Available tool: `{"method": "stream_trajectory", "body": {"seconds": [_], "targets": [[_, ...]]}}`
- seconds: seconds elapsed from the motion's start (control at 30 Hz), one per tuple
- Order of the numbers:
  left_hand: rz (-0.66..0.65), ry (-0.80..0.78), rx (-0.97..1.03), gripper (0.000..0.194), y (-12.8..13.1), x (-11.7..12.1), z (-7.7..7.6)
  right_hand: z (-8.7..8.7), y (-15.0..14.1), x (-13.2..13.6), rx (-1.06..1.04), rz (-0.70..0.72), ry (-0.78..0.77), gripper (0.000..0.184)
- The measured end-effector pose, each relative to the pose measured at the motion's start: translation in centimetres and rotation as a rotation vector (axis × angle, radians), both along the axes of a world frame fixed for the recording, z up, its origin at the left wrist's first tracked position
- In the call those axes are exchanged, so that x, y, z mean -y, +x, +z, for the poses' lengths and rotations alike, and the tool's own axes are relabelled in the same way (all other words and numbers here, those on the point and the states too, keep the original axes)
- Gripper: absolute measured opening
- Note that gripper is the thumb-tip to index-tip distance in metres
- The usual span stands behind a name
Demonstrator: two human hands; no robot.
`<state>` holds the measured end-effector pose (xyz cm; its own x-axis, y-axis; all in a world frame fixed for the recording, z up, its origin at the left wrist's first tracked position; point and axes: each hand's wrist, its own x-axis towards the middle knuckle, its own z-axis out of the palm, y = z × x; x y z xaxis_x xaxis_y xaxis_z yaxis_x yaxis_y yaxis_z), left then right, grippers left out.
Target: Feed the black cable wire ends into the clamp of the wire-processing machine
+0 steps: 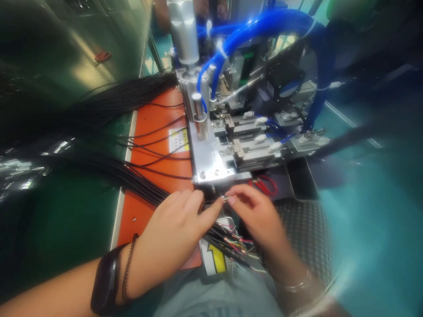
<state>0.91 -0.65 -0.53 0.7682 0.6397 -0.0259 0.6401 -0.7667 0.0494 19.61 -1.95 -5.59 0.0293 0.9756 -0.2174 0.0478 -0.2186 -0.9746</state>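
My left hand [176, 226] is closed over a black cable near the machine's front edge, its thumb reaching toward the cable's end. Most of that cable is hidden under the fingers. Opposite it, my right hand [256, 211] pinches at the thin wire ends [225, 199] between thumb and fingertips. The two hands nearly meet there. Below them lies a bundle of black cables [142, 182], whose stripped ends fan out into coloured wires [239, 246]. A metal machine fixture [214, 165] stands just beyond my fingers.
An orange panel [158, 132] carries several separate black cables. Thick blue tubing [274, 20] arches over the machine. A red wire loop [269, 185] and a dark phone-like slab [301, 178] lie right of the fixture. Red-handled pliers [102, 56] rest on the green surface at far left.
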Motion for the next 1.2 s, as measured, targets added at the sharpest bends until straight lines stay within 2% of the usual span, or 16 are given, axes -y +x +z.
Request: {"method": "stream_trajectory", "body": {"seconds": [0.1, 0.2, 0.37, 0.47, 0.6, 0.73, 0.87, 0.97, 1.03, 1.13, 1.2], "targets": [[0.015, -0.035, -0.032, 0.072, 0.1, 0.1, 0.2, 0.3, -0.1, 0.0, 0.084, -0.017, 0.036, 0.009], [0.031, -0.049, -0.055, 0.076, 0.5, 0.1, 0.5, 0.2, -0.1, -0.3, 0.160, -0.002, 0.006, 0.009], [0.064, -0.050, -0.091, 0.078, 1.2, 0.1, 1.0, -0.4, -0.1, -0.8, 0.071, 0.047, -0.127, 0.013], [0.026, 0.018, -0.050, 0.065, 1.0, 0.0, 0.8, -0.3, 0.0, -0.8, 0.053, 0.061, -0.097, 0.017], [-0.026, 0.118, 0.053, 0.042, 0.4, -0.2, 0.0, 0.2, 0.3, -0.6, 0.121, 0.097, 0.023, 0.022], [-0.026, 0.149, 0.104, 0.034, 0.1, 0.0, -0.3, 0.6, 0.4, -0.5, 0.212, 0.095, 0.090, 0.014], [-0.017, 0.135, 0.065, 0.029, 0.2, 0.3, 0.1, 0.8, 0.1, -0.6, 0.311, 0.048, 0.005, 0.012], [0.016, 0.116, 0.014, 0.025, 0.1, 0.7, 0.6, 0.6, -0.3, -0.8, 0.254, 0.061, -0.100, 0.015], [0.023, 0.132, 0.007, 0.026, -0.1, 1.0, 0.8, 0.5, -0.5, -0.8, 0.226, 0.046, -0.115, 0.015], [0.016, 0.149, -0.028, 0.031, -0.3, 1.6, 0.9, 0.4, -0.2, -0.2, 0.316, -0.023, 0.007, 0.009], [0.033, 0.126, -0.072, 0.038, -0.3, 1.7, 0.9, 0.5, 0.4, 0.4, 0.412, 0.002, 0.210, 0.010]]}}
